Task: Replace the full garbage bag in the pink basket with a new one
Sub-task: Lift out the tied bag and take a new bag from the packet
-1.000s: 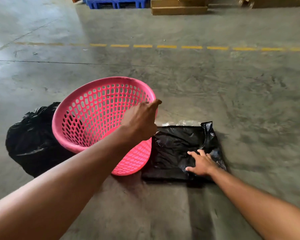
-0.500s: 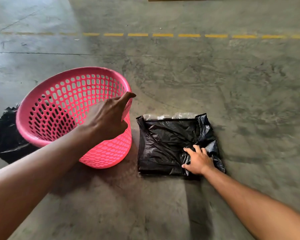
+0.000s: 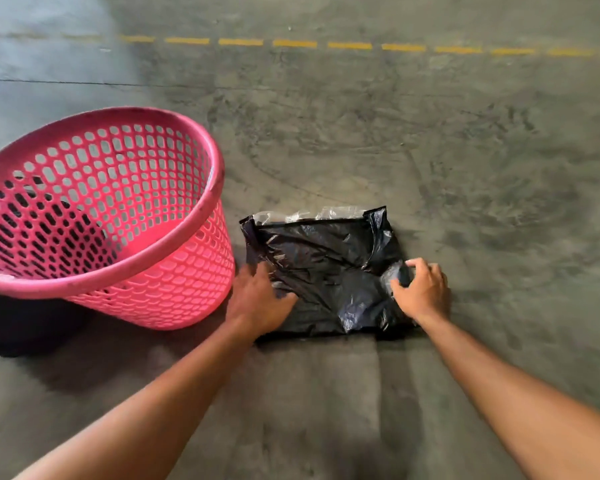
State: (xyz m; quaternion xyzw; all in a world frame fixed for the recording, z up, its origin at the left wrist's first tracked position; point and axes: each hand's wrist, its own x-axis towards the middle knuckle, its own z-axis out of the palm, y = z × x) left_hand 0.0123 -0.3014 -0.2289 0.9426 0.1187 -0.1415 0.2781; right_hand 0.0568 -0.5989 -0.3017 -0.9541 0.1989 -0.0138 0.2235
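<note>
While the fingers (image 3: 418,266) of the right hand (image 3: 423,292) curl around a bunched fold at the right side of the folded black bag pack (image 3: 321,268), gripping the plastic, the left hand (image 3: 257,299) lies on the pack's near-left corner, blurred, so whether its fingers pinch the plastic or only press it cannot be told. A strip of clear plastic (image 3: 309,213) shows along the pack's far edge. The pack lies flat on the concrete floor (image 3: 430,140), just right of the pink basket (image 3: 153,299), which stands tilted with no liner inside. A dashed yellow line (image 3: 295,43) crosses the floor farther off.
</note>
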